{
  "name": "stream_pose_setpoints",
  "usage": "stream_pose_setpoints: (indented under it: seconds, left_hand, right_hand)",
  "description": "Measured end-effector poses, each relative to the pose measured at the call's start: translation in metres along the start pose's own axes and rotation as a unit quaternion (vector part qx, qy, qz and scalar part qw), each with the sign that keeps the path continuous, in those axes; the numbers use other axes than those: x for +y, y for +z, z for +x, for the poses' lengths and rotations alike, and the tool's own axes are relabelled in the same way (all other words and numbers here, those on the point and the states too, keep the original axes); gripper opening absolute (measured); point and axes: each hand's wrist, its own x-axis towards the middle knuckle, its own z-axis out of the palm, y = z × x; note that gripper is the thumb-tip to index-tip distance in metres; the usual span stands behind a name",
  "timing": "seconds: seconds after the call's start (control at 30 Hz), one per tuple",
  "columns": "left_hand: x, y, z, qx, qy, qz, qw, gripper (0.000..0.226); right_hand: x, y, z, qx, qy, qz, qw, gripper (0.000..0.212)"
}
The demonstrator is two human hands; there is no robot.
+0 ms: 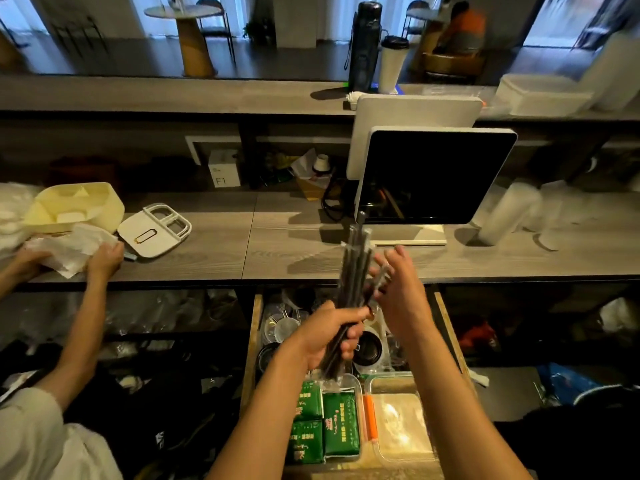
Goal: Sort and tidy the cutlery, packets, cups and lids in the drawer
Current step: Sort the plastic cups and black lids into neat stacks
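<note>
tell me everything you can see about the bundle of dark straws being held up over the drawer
The bundle of straws is a handful of long, thin, dark sticks, apparently each in a clear wrapper. It stands nearly upright, tilted slightly right, above the open drawer. The left hand grips its lower part in a fist; the right hand is open, its fingers touching the upper part. The tops fan out unevenly before the monitor.
</note>
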Motion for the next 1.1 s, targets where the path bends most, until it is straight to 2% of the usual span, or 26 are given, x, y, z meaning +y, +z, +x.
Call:
stream_pose_setpoints:
  seconds: [0.13, 0.3, 0.4, 0.43, 0.47, 0.57, 0.6, 0.73, 0.8, 0.93, 1.0, 1.1]
  left_hand:
    - [-0.005, 0.002, -0.001, -0.096, -0.080, 0.054, 0.991, 0.015]
    - [-0.005, 0.009, -0.001, -0.119, -0.147, 0.091, 0.978, 0.020]
    - [-0.005, 0.014, 0.002, -0.108, -0.152, 0.106, 0.977, 0.025]
    - [-0.004, 0.016, 0.003, -0.107, -0.150, 0.113, 0.976, 0.026]
    - [-0.004, 0.019, 0.004, -0.102, -0.148, 0.121, 0.976, 0.026]
    - [-0.005, 0.026, 0.008, -0.067, -0.140, 0.135, 0.979, 0.024]
    - [-0.007, 0.029, 0.011, -0.050, -0.133, 0.137, 0.980, 0.021]
    - [-0.016, 0.035, 0.018, 0.010, -0.097, 0.159, 0.982, 0.014]
    - [-0.020, 0.034, 0.021, 0.012, -0.091, 0.177, 0.980, 0.016]
    - [-0.028, 0.030, 0.028, 0.006, -0.115, 0.211, 0.971, 0.016]
    - [-0.037, 0.027, 0.033, 0.018, -0.123, 0.217, 0.968, 0.019]
    - [-0.049, 0.024, 0.034, 0.051, -0.111, 0.199, 0.972, 0.005]
  right_hand:
    - [-0.014, -0.007, 0.001, -0.007, -0.031, 0.004, 0.999, 0.068]
    - [-0.007, -0.013, 0.005, -0.061, -0.128, -0.138, 0.980, 0.058]
    - [-0.006, -0.022, 0.004, -0.041, -0.150, -0.127, 0.980, 0.087]
    - [-0.007, -0.026, 0.004, -0.020, -0.157, -0.133, 0.978, 0.090]
    - [-0.008, -0.031, 0.006, 0.003, -0.168, -0.159, 0.973, 0.082]
    - [-0.007, -0.037, 0.014, 0.041, -0.194, -0.255, 0.946, 0.022]
    - [-0.002, -0.035, 0.014, 0.046, -0.187, -0.263, 0.946, 0.013]
    - [0.009, -0.036, 0.007, -0.002, -0.164, -0.292, 0.942, 0.017]
    - [0.002, -0.045, 0.011, -0.042, -0.134, -0.267, 0.953, 0.024]
    - [0.004, -0.044, 0.014, -0.107, -0.089, -0.260, 0.956, 0.013]
    - [0.011, -0.040, 0.012, -0.135, -0.035, -0.228, 0.964, 0.014]
    - [0.025, -0.035, 0.015, -0.134, 0.036, -0.148, 0.979, 0.021]
